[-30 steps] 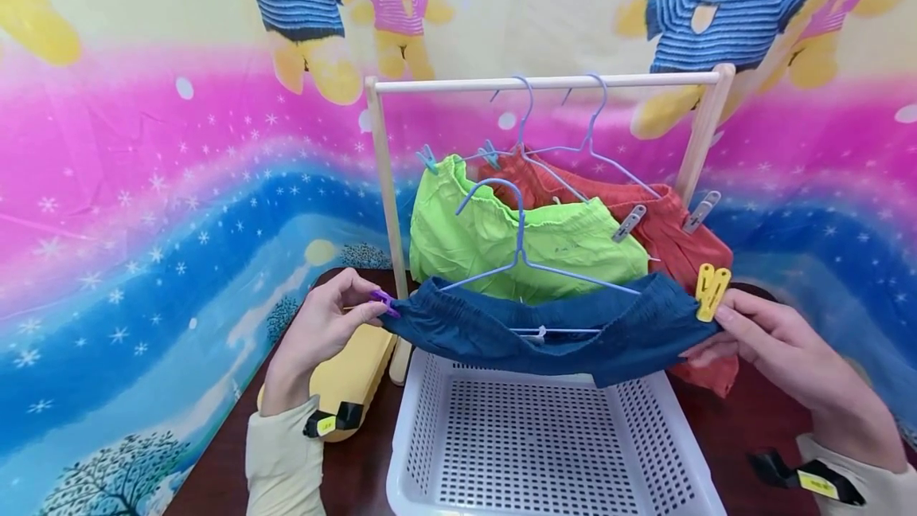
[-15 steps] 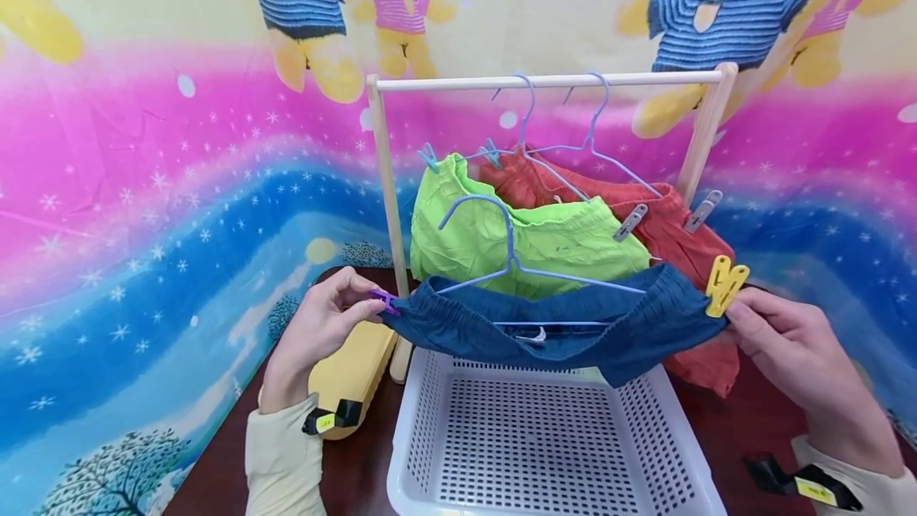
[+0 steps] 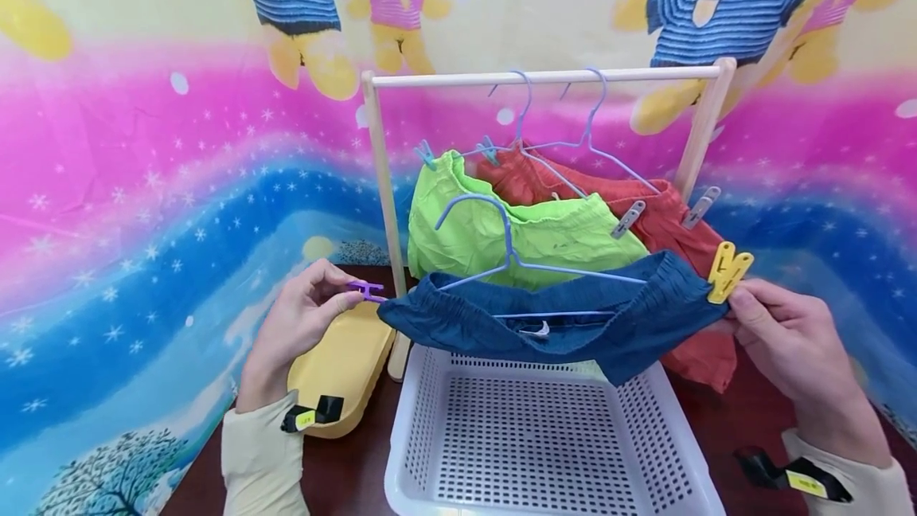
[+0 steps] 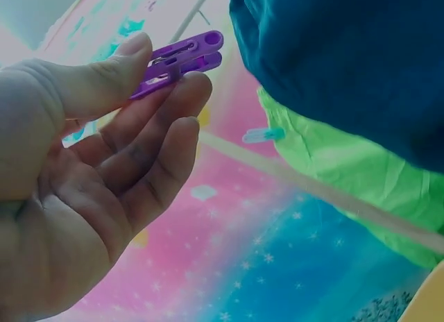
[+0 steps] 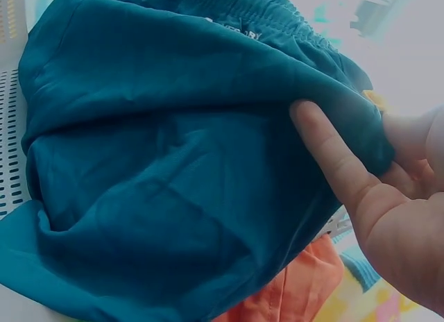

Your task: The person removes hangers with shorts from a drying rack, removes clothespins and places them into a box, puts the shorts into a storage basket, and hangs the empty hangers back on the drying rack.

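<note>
Between left thumb and fingers, the left hand pinches a purple clothespin, just off the left end of the navy blue shorts. A lavender hanger stands inside their waistband, hook up. At the opposite end, the right hand grips the waistband edge beside a yellow clothespin that is clipped there. In the right wrist view, one finger lies along the shorts' cloth. The shorts hang over the back of a white perforated basket.
Behind, a wooden rack carries green shorts and red shorts on hangers. Teal clothespins and grey clothespins clip them. A yellow tray lies left of the basket on a dark table.
The left hand has drawn the purple clothespin leftward, away from the shorts' left end. The right hand has pulled the shorts' right end slightly right and up; the hanger has shifted left.
</note>
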A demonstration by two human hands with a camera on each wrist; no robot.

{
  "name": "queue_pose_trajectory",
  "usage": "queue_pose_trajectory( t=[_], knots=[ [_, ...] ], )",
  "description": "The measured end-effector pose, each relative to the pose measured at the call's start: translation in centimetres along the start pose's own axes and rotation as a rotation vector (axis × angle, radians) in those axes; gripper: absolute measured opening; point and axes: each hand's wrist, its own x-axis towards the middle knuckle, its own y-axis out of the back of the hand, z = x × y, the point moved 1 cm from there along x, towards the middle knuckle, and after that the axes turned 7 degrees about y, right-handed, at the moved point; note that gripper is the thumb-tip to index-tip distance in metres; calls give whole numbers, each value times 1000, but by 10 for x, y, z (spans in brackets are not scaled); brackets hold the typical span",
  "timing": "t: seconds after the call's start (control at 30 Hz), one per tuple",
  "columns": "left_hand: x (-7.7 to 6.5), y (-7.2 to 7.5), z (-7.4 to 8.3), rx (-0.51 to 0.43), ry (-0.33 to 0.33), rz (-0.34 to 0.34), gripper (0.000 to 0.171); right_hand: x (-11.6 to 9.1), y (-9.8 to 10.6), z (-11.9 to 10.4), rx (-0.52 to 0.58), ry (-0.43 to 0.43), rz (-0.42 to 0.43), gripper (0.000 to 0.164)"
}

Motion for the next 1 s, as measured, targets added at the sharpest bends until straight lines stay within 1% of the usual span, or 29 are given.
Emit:
queue_pose_trajectory(
  t=[0.1,0.23,0.3,0.37,0.5,0.57,0.63,0.73,0.83,1.0],
  knots=[
    [5,6,1,25,38,-33,17,2,0,2,67,29,-17,33],
    [11,13,1,80,111,-64,23,3,1,5,146,61,-47,36],
    [14,15,0,98,137,-79,25,3,1,6,142,65,-45,36],
    [18,16,-1,110,145,-92,25,2,1,5,123,57,-36,35],
    [26,19,-6,156,143,-111,25,0,-1,0,-16,6,-8,32],
    [29,20,-9,181,154,-121,26,0,-2,0,-45,-6,-1,31],
    [33,20,-14,206,175,-135,29,0,-2,0,-49,-7,9,31],
    [39,19,-21,227,212,-164,31,-2,-1,2,0,20,11,32],
    [42,19,-28,252,249,-185,30,-3,0,3,-3,22,16,32],
    [44,20,-37,270,277,-203,30,-1,1,6,32,24,20,34]
  ],
)
